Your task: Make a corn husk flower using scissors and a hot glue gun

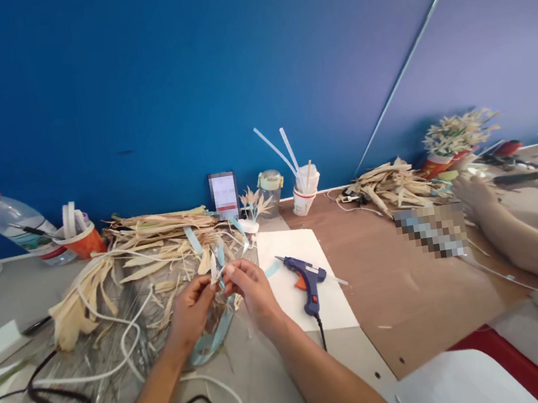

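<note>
My left hand (190, 313) and my right hand (255, 292) meet at the middle of the table, fingertips pinched together. Between them stands a small pale pointed strip (213, 265), probably dried husk; the fingers cover its lower part. A light-blue ribbon (221, 335) runs by the fingertips and curls below the hands. To the right of my right hand, a blue hot glue gun (308, 280) lies on a white sheet (338, 309), a clear glue stick in its back. Dried corn husks (164, 224) are heaped behind my left hand.
White cable (130, 337) loops over the left side. A bottle (19, 222), an orange cup (85, 241), a phone (224, 195), a jar (271, 191) and a paper cup (305, 203) line the blue partition. At right, another person's hand (475, 197) rests near more husks (393, 186).
</note>
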